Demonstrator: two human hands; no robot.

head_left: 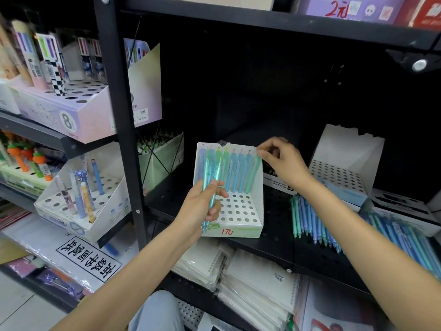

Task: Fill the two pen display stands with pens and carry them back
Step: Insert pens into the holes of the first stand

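A white pen display stand (241,211) with a grid of holes sits on the black shelf, its back row holding several blue and green pens (235,170). My left hand (202,207) grips a small bunch of teal pens (213,187) in front of the stand. My right hand (282,161) pinches the top of the rightmost green pen (254,174) in the back row. A second white stand (341,173) stands to the right with no pens in its holes. Loose blue and green pens (310,219) lie on the shelf between them.
A black shelf post (124,120) rises on the left, with other pen displays (78,204) beyond it. More loose pens (405,240) and boxes (401,206) lie at the right. Notebooks (257,287) are stacked on the shelf below. A black shelf board (262,22) runs overhead.
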